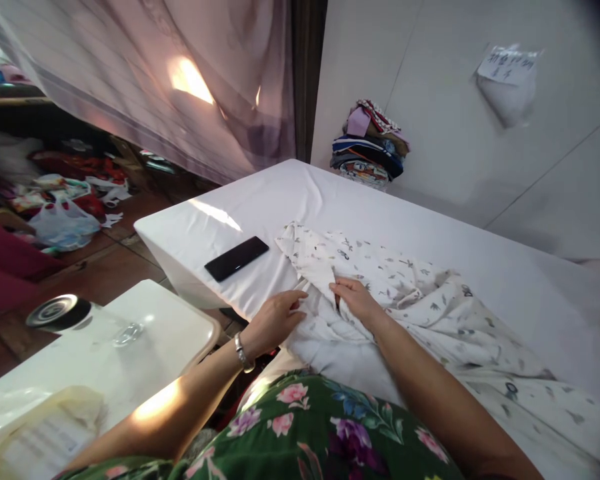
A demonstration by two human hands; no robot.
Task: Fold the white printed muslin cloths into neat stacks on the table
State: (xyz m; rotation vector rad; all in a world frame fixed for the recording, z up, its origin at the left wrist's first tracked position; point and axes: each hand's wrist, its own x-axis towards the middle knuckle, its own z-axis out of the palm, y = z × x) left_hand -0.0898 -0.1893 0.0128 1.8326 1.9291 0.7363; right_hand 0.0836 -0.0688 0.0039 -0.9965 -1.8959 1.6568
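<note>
A white printed cloth (410,293) lies crumpled across the white-sheeted bed (420,227). My left hand (275,319) grips the cloth's near edge, its fingers curled on the fabric. My right hand (355,298) pinches a fold of the same cloth just to the right, fingers closed on it. The two hands are a short gap apart. A silver bracelet sits on my left wrist. My lap, in a green flowered dress, fills the bottom of the view.
A black phone (237,258) lies on the bed left of the cloth. A stack of folded clothes (370,147) stands at the wall. A white side table (130,360) holds a round tin (59,312). Bags litter the floor at left.
</note>
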